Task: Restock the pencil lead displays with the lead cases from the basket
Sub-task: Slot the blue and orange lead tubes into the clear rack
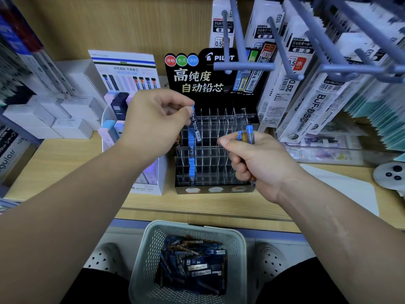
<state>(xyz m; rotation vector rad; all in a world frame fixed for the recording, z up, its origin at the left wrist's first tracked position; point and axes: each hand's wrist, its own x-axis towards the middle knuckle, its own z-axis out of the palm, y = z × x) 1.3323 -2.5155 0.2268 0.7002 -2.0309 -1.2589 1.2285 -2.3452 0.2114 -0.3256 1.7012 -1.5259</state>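
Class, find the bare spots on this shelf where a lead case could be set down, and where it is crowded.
The shelf is bare in front of the Pilot display, and left of the white display before the white boxes. Slots right of the blue-capped column stand empty. Hanging refill packs crowd the right.

Basket [238, 249] before shelf [72, 156]; lead display [215, 150] on shelf, behind basket.
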